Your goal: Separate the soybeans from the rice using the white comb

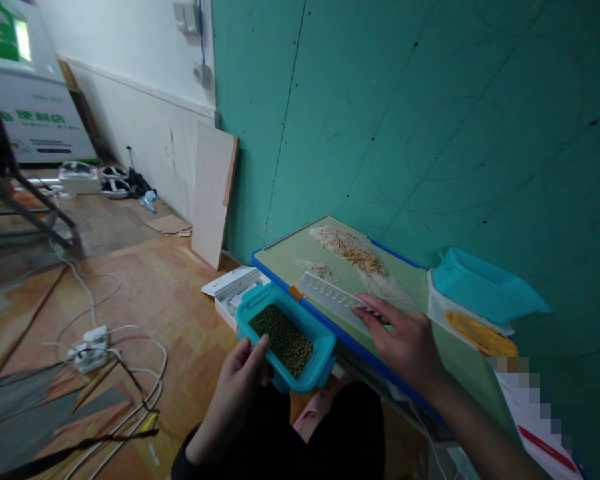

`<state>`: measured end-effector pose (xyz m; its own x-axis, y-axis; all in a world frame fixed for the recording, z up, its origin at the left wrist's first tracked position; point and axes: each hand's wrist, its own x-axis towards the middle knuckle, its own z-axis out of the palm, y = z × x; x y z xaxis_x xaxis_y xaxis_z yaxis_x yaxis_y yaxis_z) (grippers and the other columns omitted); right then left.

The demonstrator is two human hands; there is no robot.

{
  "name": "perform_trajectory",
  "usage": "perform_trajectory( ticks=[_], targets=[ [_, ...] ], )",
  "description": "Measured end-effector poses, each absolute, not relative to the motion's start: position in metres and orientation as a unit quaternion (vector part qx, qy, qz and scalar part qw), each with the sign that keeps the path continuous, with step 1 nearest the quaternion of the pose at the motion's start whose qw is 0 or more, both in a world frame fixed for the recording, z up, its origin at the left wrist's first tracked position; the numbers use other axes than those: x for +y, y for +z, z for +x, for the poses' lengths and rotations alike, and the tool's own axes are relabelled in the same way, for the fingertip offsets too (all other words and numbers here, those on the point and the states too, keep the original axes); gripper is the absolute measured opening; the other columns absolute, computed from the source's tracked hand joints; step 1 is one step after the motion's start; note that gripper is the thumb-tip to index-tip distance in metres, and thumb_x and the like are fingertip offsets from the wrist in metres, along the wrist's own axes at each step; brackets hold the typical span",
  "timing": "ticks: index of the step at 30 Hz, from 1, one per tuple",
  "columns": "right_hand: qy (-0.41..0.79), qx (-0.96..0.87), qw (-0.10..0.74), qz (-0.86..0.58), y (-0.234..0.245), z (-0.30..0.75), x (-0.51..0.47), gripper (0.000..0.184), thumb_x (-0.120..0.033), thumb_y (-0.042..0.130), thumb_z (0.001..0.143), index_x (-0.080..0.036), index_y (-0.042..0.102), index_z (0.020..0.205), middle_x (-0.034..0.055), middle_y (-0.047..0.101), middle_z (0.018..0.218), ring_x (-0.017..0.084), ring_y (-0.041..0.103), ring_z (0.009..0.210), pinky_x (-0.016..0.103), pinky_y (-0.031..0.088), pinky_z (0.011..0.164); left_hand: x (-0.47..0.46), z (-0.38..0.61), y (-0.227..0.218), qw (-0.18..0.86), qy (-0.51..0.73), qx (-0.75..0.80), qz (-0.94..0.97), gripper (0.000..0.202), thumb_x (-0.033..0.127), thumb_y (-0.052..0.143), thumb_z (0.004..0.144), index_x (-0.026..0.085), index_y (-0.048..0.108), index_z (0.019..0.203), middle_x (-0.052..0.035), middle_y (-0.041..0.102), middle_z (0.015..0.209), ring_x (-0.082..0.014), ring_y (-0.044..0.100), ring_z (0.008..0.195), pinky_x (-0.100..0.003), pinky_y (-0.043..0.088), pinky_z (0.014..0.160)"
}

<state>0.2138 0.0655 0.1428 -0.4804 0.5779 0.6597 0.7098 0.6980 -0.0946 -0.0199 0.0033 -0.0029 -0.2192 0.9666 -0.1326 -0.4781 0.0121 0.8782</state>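
My left hand (247, 367) grips the near left rim of a blue plastic container (286, 303), thumb on top. Green beans (280, 337) lie inside it, and it is held just off the table's front edge. Between the fingers of my right hand (403, 337) is a white slotted plastic strip (330, 297), its far end close to the container's rim. The strip is over the pale green tabletop (275, 250), which has a blue edge. Farther back on that top, yellow beans (357, 257) lie mixed with white grains (325, 235). A smaller scatter of grains (320, 270) sits nearer the strip.
At the table's right back stand a turquoise bin (485, 283) and a yellow cloth-like item (480, 332). A green wall (380, 120) rises behind. An opened white box (233, 293) is left of the table. Cables and a power strip (91, 348) lie on the floor.
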Motion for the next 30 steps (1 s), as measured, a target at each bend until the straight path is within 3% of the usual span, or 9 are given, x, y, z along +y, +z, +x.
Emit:
perform_trajectory(
  ticks=[25,30],
  targets=[
    [-0.061,-0.848,0.363,-0.382,0.1393,0.2154,0.0617,0.016,-0.021,0.062,0.094,-0.02,0.072,0.107,0.0012,0.08,0.088,0.014,0.075,0.066,0.021,0.055,0.06,0.0018,-0.0186,-0.0047,0.565,0.642,0.438,0.276,0.038,0.052,0.07,0.084,0.02,0.055,0.069,0.0071,0.052,0.044,-0.0081,0.044,0.042,-0.021,0.033,0.046],
    [-0.103,-0.831,0.371,-0.402,0.1359,0.2124,0.0698,0.017,-0.024,0.061,0.095,-0.02,0.073,0.107,0.0026,0.08,0.085,0.015,0.074,0.063,0.023,0.055,0.059,0.0004,-0.0189,-0.0042,0.551,0.641,0.448,0.29,0.037,0.052,0.069,0.085,0.02,0.057,0.07,0.0067,0.053,0.045,-0.0082,0.045,0.043,-0.022,0.032,0.047]
  ],
)
